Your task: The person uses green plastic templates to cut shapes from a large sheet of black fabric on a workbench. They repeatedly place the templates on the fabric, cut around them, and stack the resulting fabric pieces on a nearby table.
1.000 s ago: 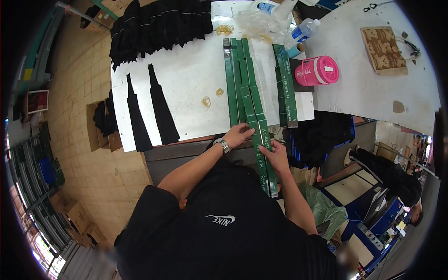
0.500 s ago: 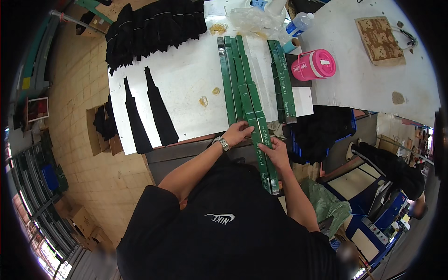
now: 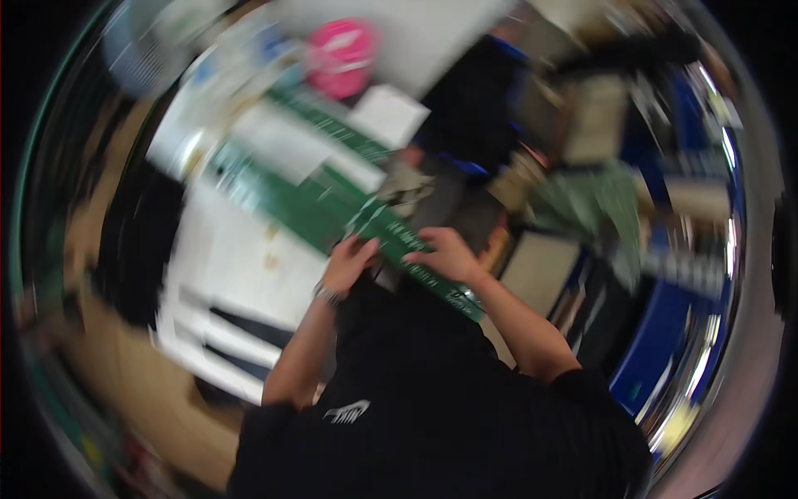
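Observation:
Long green strips (image 3: 287,204) lie side by side on the white table, and one green strip (image 3: 386,226) with white handwriting reaches off its edge toward my body. My left hand (image 3: 349,266) has its fingers closed on the near side of that strip. On the other side, closer to its end, my right hand (image 3: 449,254) grips it between thumb and fingers. Another written-on green strip (image 3: 328,123) lies apart, farther off. Two narrow black fabric pieces (image 3: 249,327) are on the table to the left. The picture is smeared by motion.
A pink thermal jug (image 3: 341,56) stands at the far side near a white sheet (image 3: 391,115). Black cloth (image 3: 470,104) fills a blue-edged bin beyond the table. A green plastic bag (image 3: 594,212) is on the right. Dark fabric (image 3: 137,241) sits at the table's left.
My view has swung, so the table and strips now appear tilted and farther left. Both hands remain on the green strip; the right hand sits a little farther from the left.

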Tool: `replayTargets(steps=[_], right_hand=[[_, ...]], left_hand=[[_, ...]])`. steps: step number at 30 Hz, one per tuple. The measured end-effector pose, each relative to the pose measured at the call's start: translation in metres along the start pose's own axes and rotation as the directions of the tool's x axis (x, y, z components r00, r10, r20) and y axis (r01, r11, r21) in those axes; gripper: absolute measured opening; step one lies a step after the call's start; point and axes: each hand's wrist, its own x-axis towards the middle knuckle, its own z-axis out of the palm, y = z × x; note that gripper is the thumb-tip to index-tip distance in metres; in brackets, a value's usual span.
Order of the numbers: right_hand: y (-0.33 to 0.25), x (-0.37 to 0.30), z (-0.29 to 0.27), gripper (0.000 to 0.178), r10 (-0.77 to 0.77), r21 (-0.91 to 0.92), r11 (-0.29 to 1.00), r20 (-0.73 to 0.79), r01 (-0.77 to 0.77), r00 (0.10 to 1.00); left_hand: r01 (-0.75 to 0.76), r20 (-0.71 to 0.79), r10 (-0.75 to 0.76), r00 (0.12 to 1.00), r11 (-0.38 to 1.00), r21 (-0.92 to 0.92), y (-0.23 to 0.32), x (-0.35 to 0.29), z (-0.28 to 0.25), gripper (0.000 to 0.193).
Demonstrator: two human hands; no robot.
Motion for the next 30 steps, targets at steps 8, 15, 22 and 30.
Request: replayTargets(steps=[8,15,22,30], right_hand=[[0.047,-0.119,-0.006,0.041,0.37,0.3,0.915,-0.365,-0.268,0.854],[0.089,-0.383,0.048,0.033,0.515,0.523,0.836,-0.642,-0.166,0.569],[0.136,-0.572,0.14,0.026,0.713,0.751,0.654,-0.572,-0.089,0.405],[0.211,-0.661,0.227,0.031,0.735,0.822,0.568,-0.532,0.048,0.42]], left_hand=[[0.069,0.429,-0.436,0.791,0.761,0.645,0.024,0.101,0.026,0.04],[-0.299,0.536,-0.562,0.63,0.461,0.836,0.011,0.074,0.205,0.04],[-0.561,0.641,-0.626,0.444,0.363,0.744,-0.123,-0.01,0.353,0.038],[-0.991,0.831,-0.555,0.038,-0.13,-0.042,-0.257,-0.078,0.435,0.038]])
